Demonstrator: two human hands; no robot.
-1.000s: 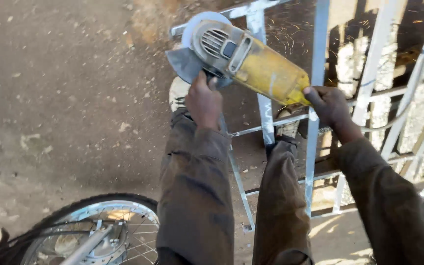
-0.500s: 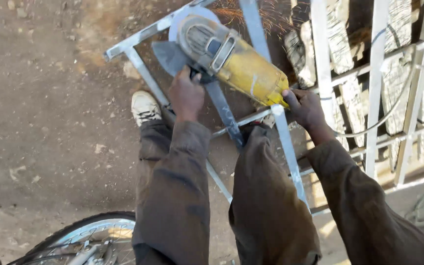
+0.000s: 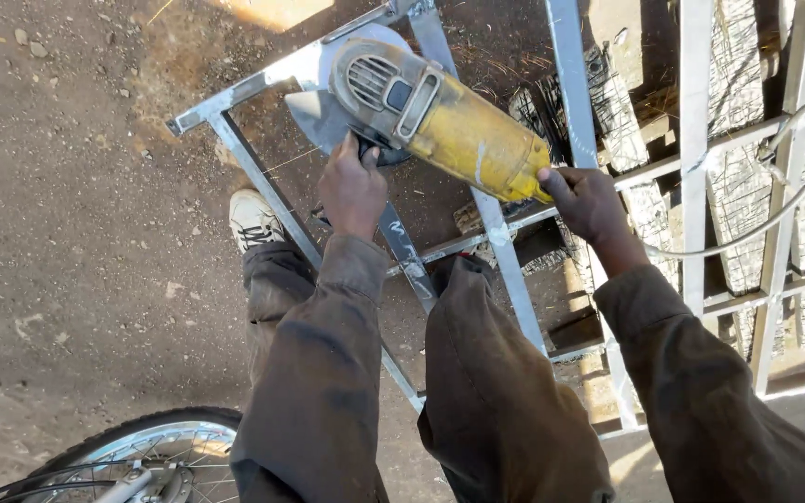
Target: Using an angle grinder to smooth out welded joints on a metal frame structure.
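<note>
A big yellow grinder (image 3: pixel 440 116) with a grey head and slotted vents hangs over the upper corner of a grey metal frame (image 3: pixel 263 191) lying on the dirt ground (image 3: pixel 67 186), a small dark square patch showing on its grey housing. The left hand (image 3: pixel 354 186) is wrapped around the side handle under the grey head, and the right hand (image 3: pixel 587 200) grips the yellow rear end. Below the frame's left bar a white shoe (image 3: pixel 253 222) stands on the ground, and a bicycle wheel (image 3: pixel 132 456) sits well below the frame.
</note>
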